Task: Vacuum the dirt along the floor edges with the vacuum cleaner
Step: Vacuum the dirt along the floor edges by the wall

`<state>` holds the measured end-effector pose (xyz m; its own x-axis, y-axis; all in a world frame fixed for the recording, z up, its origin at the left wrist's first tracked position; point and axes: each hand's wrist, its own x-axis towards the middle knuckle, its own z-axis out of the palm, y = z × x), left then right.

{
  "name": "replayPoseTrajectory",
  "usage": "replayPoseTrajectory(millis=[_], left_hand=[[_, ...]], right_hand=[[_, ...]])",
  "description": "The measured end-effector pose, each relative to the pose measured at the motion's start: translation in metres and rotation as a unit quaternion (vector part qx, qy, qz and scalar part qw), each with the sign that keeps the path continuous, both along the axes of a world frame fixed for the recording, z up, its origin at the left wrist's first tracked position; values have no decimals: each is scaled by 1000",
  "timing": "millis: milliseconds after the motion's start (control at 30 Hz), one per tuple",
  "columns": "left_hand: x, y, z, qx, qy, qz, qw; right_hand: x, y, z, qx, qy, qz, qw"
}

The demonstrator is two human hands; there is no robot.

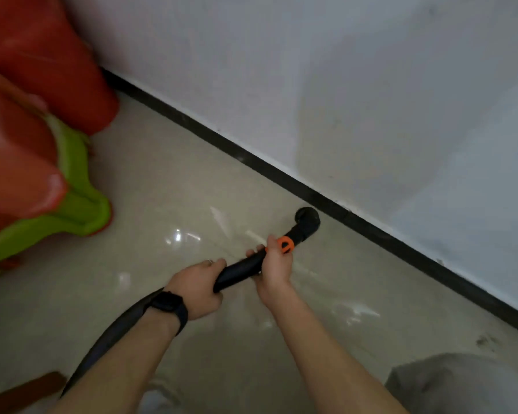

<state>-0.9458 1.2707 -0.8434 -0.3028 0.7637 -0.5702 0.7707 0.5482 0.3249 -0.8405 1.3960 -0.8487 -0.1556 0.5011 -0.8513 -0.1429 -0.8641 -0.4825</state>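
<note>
A black vacuum hose (243,268) with an orange collar (286,245) runs from the lower left up to a round black nozzle (308,220). The nozzle sits on the glossy beige floor right against the black skirting board (251,158). My left hand (199,286), with a dark watch on its wrist, grips the hose behind the handle. My right hand (274,264) grips the tube just below the orange collar. Dark specks of dirt (485,340) lie on the floor near the skirting at the lower right.
Red and green plastic furniture (42,162) stands at the left against the white wall (341,85). A grey rounded object (461,386) fills the bottom right corner. A brown piece (21,392) lies at the bottom left.
</note>
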Motion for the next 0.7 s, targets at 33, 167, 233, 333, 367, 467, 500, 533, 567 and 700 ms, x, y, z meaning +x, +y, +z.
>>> replayPoseTrajectory(millis=[33, 167, 233, 333, 367, 467, 500, 533, 567, 700], left_hand=[[-2, -14, 24, 8, -10, 34, 999], [9, -72, 117, 21, -34, 183, 982], [29, -95, 161, 15, -47, 250, 967], [69, -109, 232, 31, -45, 352, 934], [84, -109, 257, 38, -48, 377, 924], [134, -102, 339, 60, -79, 455, 885], [152, -100, 366, 71, -94, 478, 871], [171, -99, 391, 83, -114, 503, 853], [191, -98, 414, 99, -141, 527, 832], [262, -105, 484, 174, -192, 614, 746]], right_hand=[[-6, -4, 24, 14, -5, 30, 999], [-20, -17, 122, 119, -21, 154, 981], [-19, -29, 177, 177, -7, 218, 960], [-5, -49, 266, 229, 50, 282, 930], [2, -53, 296, 223, 79, 291, 927], [27, -61, 379, 144, 154, 318, 924], [35, -64, 405, 120, 164, 337, 919], [45, -68, 430, 110, 163, 356, 914], [55, -72, 454, 118, 156, 371, 908], [93, -102, 539, 216, 163, 426, 863]])
